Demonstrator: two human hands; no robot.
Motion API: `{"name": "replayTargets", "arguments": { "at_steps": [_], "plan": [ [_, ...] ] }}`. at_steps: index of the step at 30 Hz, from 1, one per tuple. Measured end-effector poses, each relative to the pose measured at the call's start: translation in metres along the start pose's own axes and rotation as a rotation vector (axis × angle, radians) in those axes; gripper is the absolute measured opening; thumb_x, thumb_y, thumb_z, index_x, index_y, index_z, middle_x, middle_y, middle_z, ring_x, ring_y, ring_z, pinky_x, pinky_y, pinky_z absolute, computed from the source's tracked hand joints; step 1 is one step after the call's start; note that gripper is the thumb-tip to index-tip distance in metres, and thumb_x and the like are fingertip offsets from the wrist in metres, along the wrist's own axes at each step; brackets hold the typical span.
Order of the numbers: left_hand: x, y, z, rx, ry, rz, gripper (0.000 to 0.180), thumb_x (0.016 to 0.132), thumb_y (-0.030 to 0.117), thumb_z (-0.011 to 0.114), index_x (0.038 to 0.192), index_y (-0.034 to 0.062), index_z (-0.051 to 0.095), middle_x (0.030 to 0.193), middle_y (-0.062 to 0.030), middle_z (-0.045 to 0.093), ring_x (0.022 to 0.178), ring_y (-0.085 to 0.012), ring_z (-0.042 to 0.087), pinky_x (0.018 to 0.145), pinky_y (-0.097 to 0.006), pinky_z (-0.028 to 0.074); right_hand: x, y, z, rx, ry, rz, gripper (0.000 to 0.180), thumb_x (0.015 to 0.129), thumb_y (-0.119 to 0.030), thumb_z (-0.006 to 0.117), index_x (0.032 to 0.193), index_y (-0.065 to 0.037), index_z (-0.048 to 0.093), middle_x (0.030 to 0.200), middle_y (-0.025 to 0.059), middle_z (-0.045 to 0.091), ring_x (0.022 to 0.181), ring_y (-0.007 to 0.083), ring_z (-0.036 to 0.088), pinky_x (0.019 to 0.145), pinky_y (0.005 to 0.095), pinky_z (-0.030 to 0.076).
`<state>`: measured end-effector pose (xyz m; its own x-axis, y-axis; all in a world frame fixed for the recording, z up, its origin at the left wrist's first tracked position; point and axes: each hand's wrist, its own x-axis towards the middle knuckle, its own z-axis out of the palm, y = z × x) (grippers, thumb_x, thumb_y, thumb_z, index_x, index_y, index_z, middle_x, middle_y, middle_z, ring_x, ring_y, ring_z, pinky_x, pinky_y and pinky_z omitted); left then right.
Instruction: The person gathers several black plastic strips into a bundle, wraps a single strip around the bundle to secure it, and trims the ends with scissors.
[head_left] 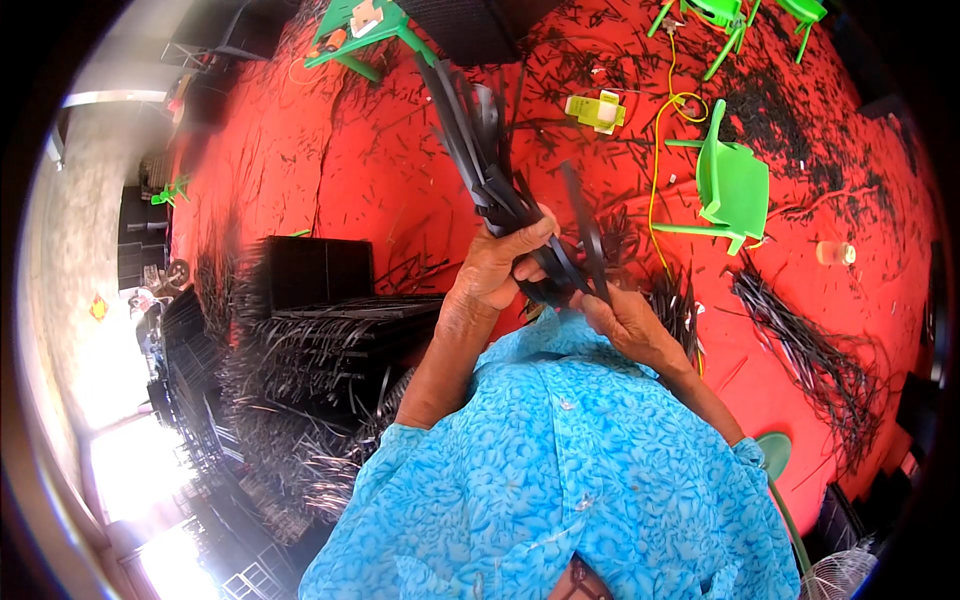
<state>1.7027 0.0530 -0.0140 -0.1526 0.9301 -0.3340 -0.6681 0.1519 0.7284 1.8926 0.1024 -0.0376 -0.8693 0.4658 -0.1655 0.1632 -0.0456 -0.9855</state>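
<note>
The left hand [497, 262] is wrapped tight around a bundle of black strips [478, 150], fingers curled over the lower end just above the person's chest. The bundle's long axis runs from that grip up and to the left in the picture, away from the body, its free ends fanning slightly apart at the far tip near a green plastic stool [362, 32]. Below the grip the strips bend round into a dark loop between the two hands.

The right hand [625, 318] sits just beside the left, lower and to the right, fingers closed on a single black strip [588, 232] that rises steeply from the loop and leans slightly left, roughly parallel to the bundle but apart from it. How firmly the fingertips pinch it is hard to tell, since the back of the hand faces the camera.

Both forearms come out of a blue flowered shirt [560, 470]. Everything is held over a red floor mat [390, 170] littered with short black offcuts. To the left stands a stack of woven black panels [320, 330] with bristling ends. To the right lie a green plastic chair [735, 185] on its side, a yellow cord [657, 140], and a loose heap of long black strips [805, 345], well apart from the hands.
</note>
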Motion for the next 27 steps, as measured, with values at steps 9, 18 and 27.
{"name": "replayTargets", "arguments": {
  "at_steps": [9, 18, 27],
  "plan": [
    [-0.009, 0.007, 0.008, 0.051, -0.027, -0.121, 0.019, 0.075, 0.013, 0.064, 0.087, 0.0004, 0.058, 0.061, -0.0036, 0.051, 0.039, -0.0048, 0.034, 0.035, -0.019, 0.024, 0.000, 0.007, -0.005, -0.136, -0.186, -0.178, 0.026, 0.088, -0.024, 0.043, 0.104, -0.004, 0.047, 0.067, 0.0144, 0.051, 0.059, 0.0233, 0.052, 0.056, 0.0353, 0.040],
    [-0.005, 0.001, -0.002, 0.047, -0.166, -0.053, 0.016, 0.079, 0.017, 0.059, 0.079, 0.0014, 0.055, 0.082, -0.0092, 0.054, 0.042, -0.0047, 0.036, 0.038, -0.019, 0.029, 0.001, -0.005, 0.008, 0.509, -0.014, 0.122, 0.024, 0.089, -0.025, 0.042, 0.097, -0.003, 0.049, 0.071, 0.0014, 0.048, 0.057, 0.0085, 0.049, 0.049, 0.0217, 0.040],
    [-0.007, -0.005, -0.001, 0.124, -0.119, -0.175, 0.016, 0.077, 0.017, 0.061, 0.077, 0.0014, 0.057, 0.100, -0.0209, 0.056, 0.043, -0.0044, 0.036, 0.037, -0.016, 0.029, 0.008, -0.002, 0.000, -0.327, 0.160, -0.214, 0.019, 0.085, -0.019, 0.047, 0.081, -0.001, 0.049, 0.065, 0.0171, 0.054, 0.063, 0.0330, 0.056, 0.052, 0.0378, 0.042]
  ]
}}
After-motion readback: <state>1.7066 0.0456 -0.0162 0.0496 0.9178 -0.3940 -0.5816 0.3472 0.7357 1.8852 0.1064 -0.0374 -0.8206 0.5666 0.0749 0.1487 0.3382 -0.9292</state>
